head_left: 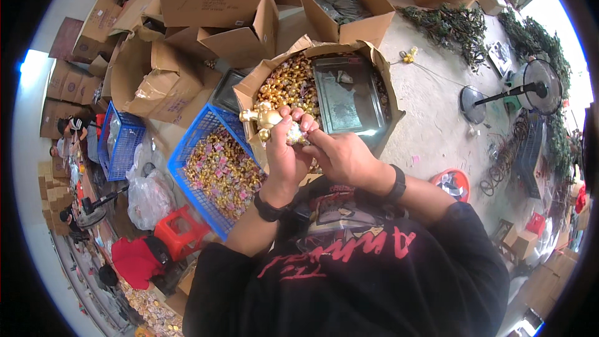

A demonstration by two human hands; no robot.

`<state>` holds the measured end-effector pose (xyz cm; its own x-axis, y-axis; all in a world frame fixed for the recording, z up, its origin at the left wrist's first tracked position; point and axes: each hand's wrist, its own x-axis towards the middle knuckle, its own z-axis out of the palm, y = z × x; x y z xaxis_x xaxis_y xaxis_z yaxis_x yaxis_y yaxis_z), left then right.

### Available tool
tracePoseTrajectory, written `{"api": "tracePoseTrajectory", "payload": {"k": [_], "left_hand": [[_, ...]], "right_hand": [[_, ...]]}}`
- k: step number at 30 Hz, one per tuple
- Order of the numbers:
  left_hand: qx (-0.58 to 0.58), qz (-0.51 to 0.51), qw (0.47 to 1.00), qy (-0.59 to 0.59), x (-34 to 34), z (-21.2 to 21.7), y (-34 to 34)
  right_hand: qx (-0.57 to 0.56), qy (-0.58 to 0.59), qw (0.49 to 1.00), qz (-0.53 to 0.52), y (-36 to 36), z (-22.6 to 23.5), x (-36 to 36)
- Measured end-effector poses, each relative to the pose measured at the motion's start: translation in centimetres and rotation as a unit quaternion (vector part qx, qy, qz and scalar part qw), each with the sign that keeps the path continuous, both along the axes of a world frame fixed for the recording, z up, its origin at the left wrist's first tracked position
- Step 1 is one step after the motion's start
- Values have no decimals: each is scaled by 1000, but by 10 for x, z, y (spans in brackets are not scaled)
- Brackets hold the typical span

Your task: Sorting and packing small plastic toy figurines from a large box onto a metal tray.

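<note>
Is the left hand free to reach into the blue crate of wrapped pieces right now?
Probably not as things stand. The left hand is closed on the gold figurine, with the right hand working at it too. The blue crate sits open just left of the hands, nothing covering it.

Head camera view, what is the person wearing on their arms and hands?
Both hands, the left hand and the right hand, are bare, with no gloves. Each wrist carries a black band: the black left wristband and the black right wristband. Black sleeves of a black top with red lettering are pushed up the forearms.
</note>
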<state>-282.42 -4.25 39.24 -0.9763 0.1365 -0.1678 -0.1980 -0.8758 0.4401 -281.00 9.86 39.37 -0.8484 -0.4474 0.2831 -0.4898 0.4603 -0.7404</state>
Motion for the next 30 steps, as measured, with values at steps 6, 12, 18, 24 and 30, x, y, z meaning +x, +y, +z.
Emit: {"api": "tracePoseTrajectory", "payload": {"k": [6,12,18,24,30], "left_hand": [[8,-18,1000,12,0,5,12],[-24,0,999,30,-2,4,20],[-53,2,997,53,4,6,19],[-72,46,995,53,5,6,25],[-104,64,991,46,8,-3,21]], "right_hand": [[-35,-30,998,-32,7,6,8],[-80,-46,995,-44,11,4,9],[-43,-34,997,-56,6,5,18],[-41,-60,992,-98,-3,9,25],[-56,-93,990,-93,-7,6,24]]}}
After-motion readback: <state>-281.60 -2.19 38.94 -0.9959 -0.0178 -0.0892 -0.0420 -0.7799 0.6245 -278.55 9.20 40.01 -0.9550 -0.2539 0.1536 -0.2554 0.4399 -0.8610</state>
